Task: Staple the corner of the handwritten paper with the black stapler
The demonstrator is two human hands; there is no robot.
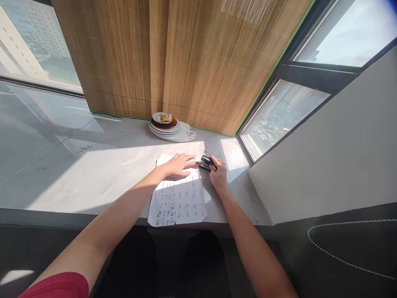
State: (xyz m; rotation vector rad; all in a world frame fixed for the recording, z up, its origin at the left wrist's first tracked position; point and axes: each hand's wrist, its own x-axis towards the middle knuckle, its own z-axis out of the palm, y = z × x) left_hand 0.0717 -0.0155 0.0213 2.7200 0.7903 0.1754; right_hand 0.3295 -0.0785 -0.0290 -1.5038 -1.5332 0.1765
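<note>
The person's left arm reaches forward from a red sleeve point(58, 286), elbow slightly bent, and the left hand point(178, 164) lies flat with fingers spread and pressed on the upper part of a sheet of paper point(178, 200) covered in handwritten lines; it pins the sheet down and grasps nothing. The paper lies on a pale grey sill point(93, 174), its near edge reaching the sill's front lip, in a bright patch of sunlight. At the sheet's top right corner sits a black stapler point(206, 162), and the right hand point(218, 174) is curled round it, fingers closed over its top, the forearm coming in straight from below. Further back on the sill, just ahead of the hands, stands a stack of plates point(170, 127) against a hanging bamboo blind point(186, 58). Windows flank the blind on both sides, the right window point(279, 116) angled along a plain grey wall point(335, 149). Below the sill everything is dark.
</note>
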